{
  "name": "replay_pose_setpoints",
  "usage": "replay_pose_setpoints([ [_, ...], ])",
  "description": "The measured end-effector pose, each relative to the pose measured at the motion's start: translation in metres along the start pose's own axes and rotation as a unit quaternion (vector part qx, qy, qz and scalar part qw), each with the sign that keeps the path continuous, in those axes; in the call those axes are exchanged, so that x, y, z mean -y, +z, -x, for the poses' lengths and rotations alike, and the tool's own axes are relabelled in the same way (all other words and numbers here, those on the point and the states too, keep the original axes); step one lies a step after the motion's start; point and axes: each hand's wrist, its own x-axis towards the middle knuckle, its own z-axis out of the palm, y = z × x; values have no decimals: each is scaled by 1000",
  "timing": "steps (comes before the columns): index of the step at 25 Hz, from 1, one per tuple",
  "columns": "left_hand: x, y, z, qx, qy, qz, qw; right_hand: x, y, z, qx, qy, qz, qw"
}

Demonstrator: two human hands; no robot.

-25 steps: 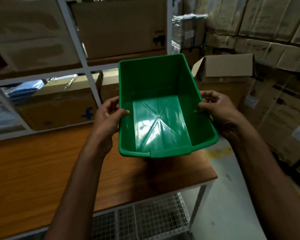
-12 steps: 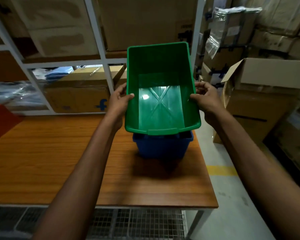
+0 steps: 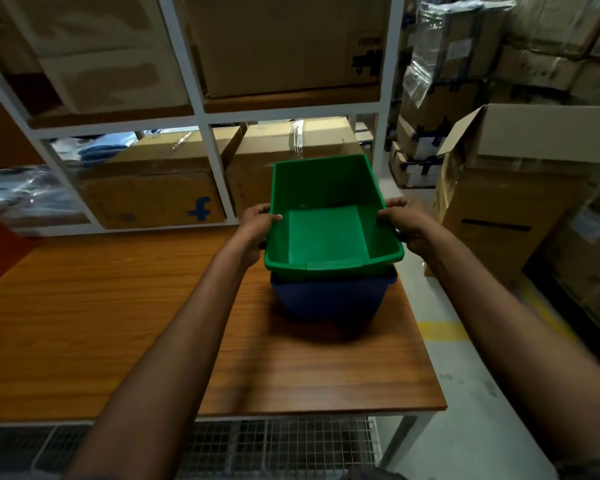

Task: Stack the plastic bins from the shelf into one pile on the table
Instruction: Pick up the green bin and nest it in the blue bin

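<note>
While both hands clasped its long sides, the green bin (image 3: 326, 233) sat low in the mouth of the blue bin (image 3: 326, 299), which stood on the desk (image 3: 118, 306) near its far right corner. The left hand (image 3: 257, 225) curled around the left rim with the thumb hooked over the edge, and the right hand (image 3: 407, 223) held the right rim in the same way. Only the blue bin's rim and near wall showed beneath the green one, so the nesting step looked almost finished, though it could not be told whether the green bin was fully seated.

The next move probably called for a short, even press downward to settle it square, followed by letting go of both rims. After that, the task suggested fetching another bin from the shelf (image 3: 201, 114) beyond the desk. No further plastic bin showed plainly there, only cardboard boxes (image 3: 153, 188), so a look along the shelf would likely be needed first.
</note>
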Motion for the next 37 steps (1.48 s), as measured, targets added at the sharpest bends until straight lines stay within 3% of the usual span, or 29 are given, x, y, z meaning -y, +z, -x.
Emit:
replay_pose_setpoints([
  [15, 3, 11, -19, 19, -32, -7, 999, -3, -3, -3, -23, 52, 36, 998],
  [22, 10, 6, -12, -14, -22, 25, 999, -11, -8, 8, -19, 63, -3, 998],
  [32, 37, -10, 85, -55, 132, 44, 989, -22, -3, 105, -112, -51, -40, 992],
  [37, 72, -24, 124, -70, 155, 58, 984, -50, 18, 163, -118, -68, -41, 990],
])
